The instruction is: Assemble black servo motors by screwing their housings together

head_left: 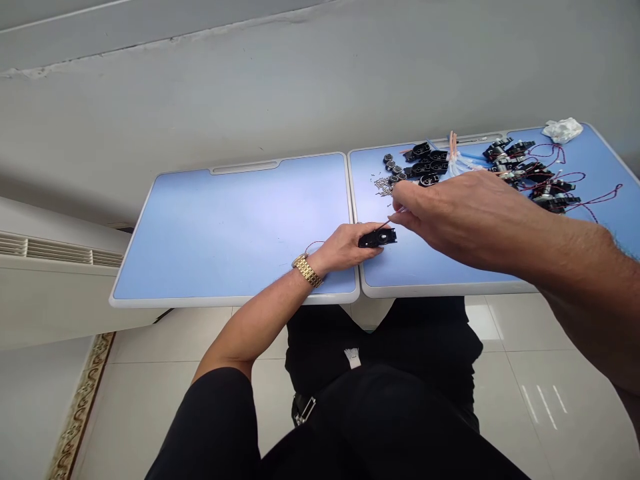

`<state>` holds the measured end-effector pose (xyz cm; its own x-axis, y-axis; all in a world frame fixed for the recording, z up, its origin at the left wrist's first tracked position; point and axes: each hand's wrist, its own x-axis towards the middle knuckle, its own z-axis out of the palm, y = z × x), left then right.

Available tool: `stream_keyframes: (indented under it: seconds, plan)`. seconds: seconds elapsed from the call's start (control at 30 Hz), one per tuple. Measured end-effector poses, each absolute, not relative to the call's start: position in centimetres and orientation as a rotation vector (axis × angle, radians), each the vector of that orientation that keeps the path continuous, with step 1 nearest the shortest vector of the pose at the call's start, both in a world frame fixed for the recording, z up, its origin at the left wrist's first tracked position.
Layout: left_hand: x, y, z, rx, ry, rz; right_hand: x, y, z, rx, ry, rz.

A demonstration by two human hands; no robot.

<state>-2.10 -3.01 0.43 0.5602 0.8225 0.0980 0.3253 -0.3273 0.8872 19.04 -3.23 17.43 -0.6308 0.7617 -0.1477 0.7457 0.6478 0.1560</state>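
Observation:
My left hand (345,245) grips a small black plastic part (377,238) with a pale round spot on its face, held just above the seam between two table tops. A thin red wire (314,245) loops out behind that hand, near the gold wristwatch. Fingers pinched, my right hand (440,207) holds a thin reddish strand (393,219) that slants down to the black part. Whether this strand is a wire or a slim tool, I cannot tell. Its far end meets the part's upper edge.
Beyond my right hand lie loose screws (383,187), round silver-and-black pieces (389,162) and black housings (425,160). Further right are black assemblies with red wires (545,177), blue and white strips (467,163) and crumpled white plastic (563,129). A wall (300,100) runs behind the tables.

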Motion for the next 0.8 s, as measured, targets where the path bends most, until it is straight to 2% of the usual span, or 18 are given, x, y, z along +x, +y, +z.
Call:
stream_keyframes:
  seconds: [0.13, 0.37, 0.67, 0.8]
  plan:
    - [-2.05, -3.08, 0.58, 1.901, 0.947, 0.68, 19.06, -2.96, 17.22, 1.33, 2.602, 0.161]
    - [-2.08, -3.21, 0.58, 1.894, 0.93, 0.692, 19.53, -3.08, 16.84, 1.234, 2.81, -0.041]
    - [-2.04, -3.11, 0.16, 1.892, 0.909, 0.719, 18.75, -2.98, 16.83, 1.299, 2.595, 0.264]
    - [-2.09, -3.08, 0.14, 1.88, 0.904, 0.716, 19.42, -3.07, 16.8, 1.327, 2.723, 0.043]
